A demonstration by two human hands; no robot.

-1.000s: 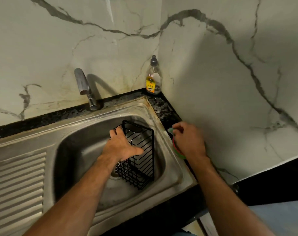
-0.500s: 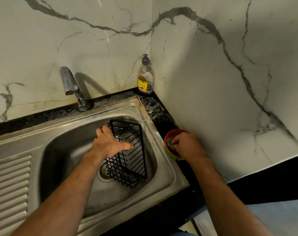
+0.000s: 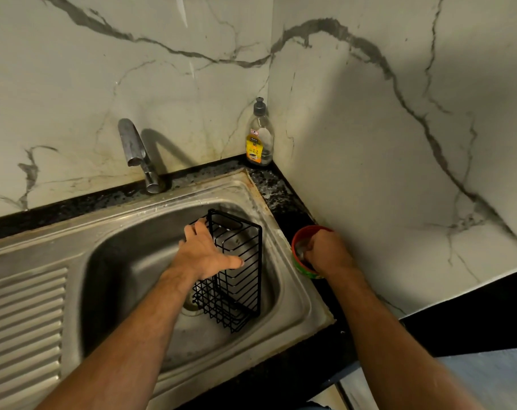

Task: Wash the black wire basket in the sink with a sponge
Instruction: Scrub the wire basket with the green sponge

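Basket (image 3: 236, 270) sits in the sink (image 3: 295, 303) bowl, tilted, lower end over the drain, upper rim leaning toward the right wall of the bowl. Black wire, open grid on all visible sides.

Left hand (image 3: 205, 254) grips it at the upper left edge: fingers curled over the top rim wire, thumb stretched across the side grid. Right hand (image 3: 328, 253) is off the sink, on the dark counter, fingers curled down into a small red tub (image 3: 300, 235) just beside the sink's right edge. Something grey shows inside the tub; cannot tell if that is the sponge or whether the fingers have closed on it.

Handling judgement:
- Light and stiff. 1 hand should steady it without strain; thin wires may flex a little under hard scrubbing.
- Coated wire will likely turn slippery once soapy, so hook fingers through the grid, not a flat pinch.
- Best hold: top rim or a corner, where wires meet and the frame is stiffest. That leaves the broad faces free to scrub.
- Not fragile, though it could scrape or clang on the steel if it slips.

Tap (image 3: 133, 146) is not running. Soap bottle (image 3: 260, 137) stands in the back corner.
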